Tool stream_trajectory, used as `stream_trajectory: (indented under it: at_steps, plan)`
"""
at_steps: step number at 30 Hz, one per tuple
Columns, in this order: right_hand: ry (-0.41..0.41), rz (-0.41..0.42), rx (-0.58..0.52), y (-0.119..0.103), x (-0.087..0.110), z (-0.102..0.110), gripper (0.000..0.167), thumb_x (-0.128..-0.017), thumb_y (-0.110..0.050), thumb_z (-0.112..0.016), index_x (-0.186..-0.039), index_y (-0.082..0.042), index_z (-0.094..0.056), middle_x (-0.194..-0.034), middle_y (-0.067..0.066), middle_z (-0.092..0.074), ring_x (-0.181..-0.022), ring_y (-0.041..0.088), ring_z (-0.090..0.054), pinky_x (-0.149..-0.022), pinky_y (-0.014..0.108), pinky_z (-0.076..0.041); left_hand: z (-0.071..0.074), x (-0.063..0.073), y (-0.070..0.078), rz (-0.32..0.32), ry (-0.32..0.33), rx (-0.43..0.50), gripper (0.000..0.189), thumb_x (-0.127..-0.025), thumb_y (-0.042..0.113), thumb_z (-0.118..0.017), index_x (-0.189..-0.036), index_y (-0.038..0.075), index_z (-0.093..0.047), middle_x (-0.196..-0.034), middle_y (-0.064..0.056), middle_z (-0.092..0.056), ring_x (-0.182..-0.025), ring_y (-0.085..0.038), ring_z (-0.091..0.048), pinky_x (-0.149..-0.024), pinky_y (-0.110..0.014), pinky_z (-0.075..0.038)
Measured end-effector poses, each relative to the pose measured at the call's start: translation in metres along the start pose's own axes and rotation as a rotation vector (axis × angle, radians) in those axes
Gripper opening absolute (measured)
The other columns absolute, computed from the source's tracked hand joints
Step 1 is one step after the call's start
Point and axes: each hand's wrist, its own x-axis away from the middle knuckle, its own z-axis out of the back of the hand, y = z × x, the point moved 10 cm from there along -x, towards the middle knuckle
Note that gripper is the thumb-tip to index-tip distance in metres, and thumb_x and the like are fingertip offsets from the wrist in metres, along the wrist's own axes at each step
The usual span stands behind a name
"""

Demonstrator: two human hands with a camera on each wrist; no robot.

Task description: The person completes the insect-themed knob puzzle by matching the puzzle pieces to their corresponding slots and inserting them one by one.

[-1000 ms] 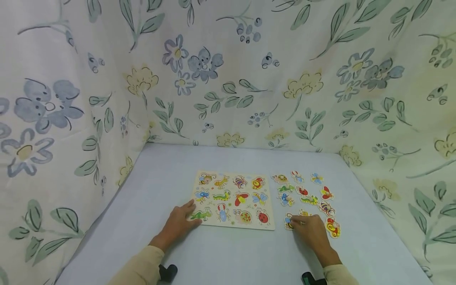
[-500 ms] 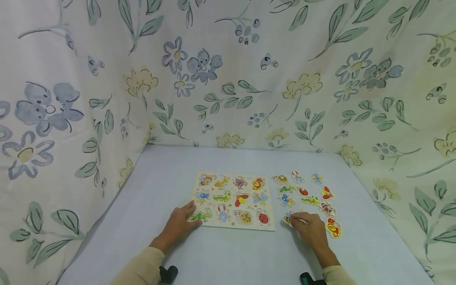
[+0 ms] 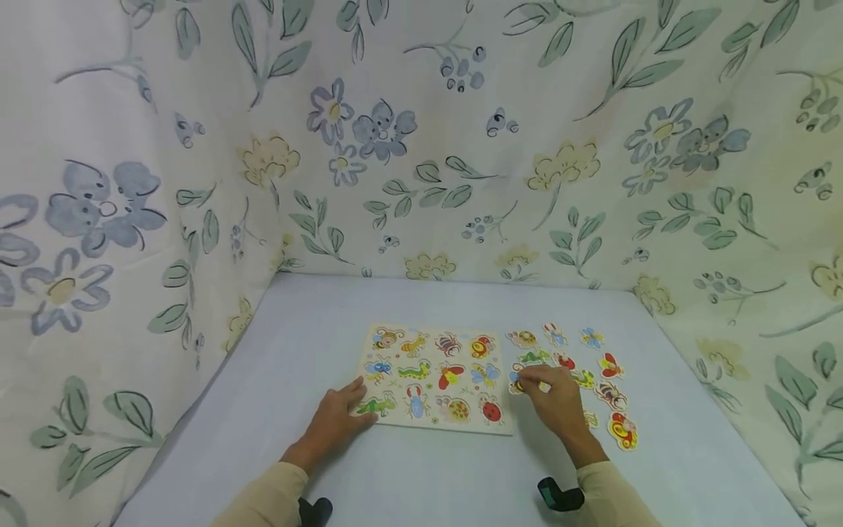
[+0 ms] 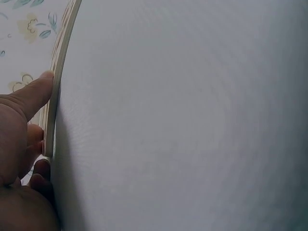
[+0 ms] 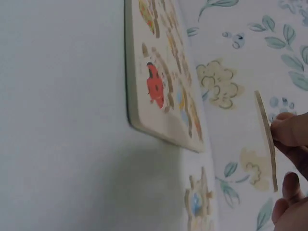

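Observation:
A flat puzzle board (image 3: 421, 426) printed with insects lies on the white table. My left hand (image 3: 332, 421) rests at its near left corner, its thumb (image 4: 41, 91) extended against the near edge. My right hand (image 3: 553, 399) pinches a bee puzzle piece (image 3: 516, 382) between thumb and fingertips, just off the board's right edge. In the right wrist view the pinched piece (image 5: 267, 144) appears edge-on, raised above the table. The right fingers cover part of the bee and of some loose pieces behind.
Several loose insect pieces lie right of the board, among them a snail (image 3: 523, 338), a stag beetle (image 3: 555, 334), a dragonfly (image 3: 591, 337), a spider-like bug (image 3: 611, 396) and a butterfly (image 3: 623, 430). A flowered curtain (image 3: 428, 219) hangs around the table.
My right hand has lifted the bee piece from its spot near the front and carried it away from me and slightly left, toward the board. The left hand stays at the corner.

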Motion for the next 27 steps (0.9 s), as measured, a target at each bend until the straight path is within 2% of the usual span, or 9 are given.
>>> stream_trajectory:
  at_steps: [2,5,9,12,17,20,23,27]
  plan:
    - [-0.002,0.019,-0.025,-0.007,-0.008,-0.006,0.01,-0.08,0.002,-0.075,-0.086,-0.006,-0.077,-0.09,0.002,-0.073,-0.091,0.025,-0.063,-0.096,0.049,-0.033,0.0,0.0,0.0,-0.001,-0.007,-0.001,0.066,-0.08,0.032,-0.079,-0.132,0.0,-0.056,-0.147,-0.005,-0.043,-0.113,-0.028,-0.047,-0.095,-0.046,-0.038]
    - [0.001,0.036,-0.038,-0.016,-0.019,-0.015,0.011,-0.079,0.003,-0.076,-0.085,-0.007,-0.077,-0.09,0.003,-0.073,-0.089,0.026,-0.063,-0.093,0.051,-0.034,0.0,0.0,-0.001,0.001,-0.015,0.003,0.066,-0.08,0.032,-0.079,-0.133,0.0,-0.055,-0.147,-0.004,-0.043,-0.114,-0.028,-0.047,-0.097,-0.046,-0.037]
    - [0.004,0.082,-0.054,-0.031,-0.033,-0.028,0.013,-0.079,0.003,-0.076,-0.085,-0.007,-0.077,-0.089,0.002,-0.073,-0.085,0.025,-0.063,-0.087,0.047,-0.036,0.001,0.001,-0.001,0.003,-0.017,0.015,0.066,-0.079,0.03,-0.079,-0.133,0.0,-0.055,-0.148,-0.004,-0.042,-0.112,-0.026,-0.047,-0.096,-0.046,-0.038]
    - [0.002,0.136,-0.073,-0.046,-0.044,-0.039,0.011,-0.079,0.003,-0.076,-0.085,-0.006,-0.077,-0.088,0.003,-0.073,-0.084,0.025,-0.065,-0.093,0.052,-0.034,0.002,0.003,0.0,0.003,-0.016,0.009,0.066,-0.079,0.031,-0.079,-0.133,0.0,-0.055,-0.148,-0.004,-0.042,-0.108,-0.023,-0.047,-0.094,-0.044,-0.039]
    - [0.002,0.191,-0.139,-0.063,-0.06,-0.055,0.009,-0.08,0.003,-0.075,-0.085,-0.004,-0.077,-0.088,0.005,-0.073,-0.079,0.025,-0.061,-0.083,0.052,-0.039,0.003,0.003,0.001,-0.007,-0.018,-0.023,0.067,-0.08,0.033,-0.078,-0.133,0.001,-0.055,-0.148,-0.004,-0.042,-0.1,-0.018,-0.045,-0.087,-0.04,-0.04]
    - [-0.006,0.199,-0.162,-0.072,-0.071,-0.066,0.008,-0.081,0.002,-0.074,-0.087,-0.003,-0.077,-0.09,0.007,-0.073,-0.082,0.028,-0.059,-0.084,0.053,-0.04,0.003,0.003,0.002,-0.014,-0.013,-0.031,0.067,-0.08,0.034,-0.078,-0.133,0.0,-0.055,-0.148,-0.005,-0.042,-0.099,-0.018,-0.045,-0.085,-0.039,-0.04]
    - [-0.026,0.16,-0.156,-0.076,-0.081,-0.08,0.008,-0.083,-0.001,-0.074,-0.089,-0.005,-0.077,-0.092,0.006,-0.073,-0.086,0.029,-0.055,-0.082,0.051,-0.039,0.004,0.003,0.001,-0.021,-0.008,-0.021,0.067,-0.079,0.034,-0.078,-0.132,0.0,-0.056,-0.147,-0.005,-0.043,-0.099,-0.018,-0.046,-0.086,-0.039,-0.041]
    - [-0.038,0.139,-0.151,-0.081,-0.09,-0.096,0.007,-0.083,-0.003,-0.075,-0.088,-0.007,-0.078,-0.091,0.002,-0.073,-0.082,0.026,-0.053,-0.073,0.044,-0.039,0.002,0.003,0.001,-0.031,-0.005,-0.008,0.067,-0.079,0.035,-0.078,-0.131,0.0,-0.057,-0.146,-0.006,-0.044,-0.097,-0.018,-0.046,-0.085,-0.039,-0.041]
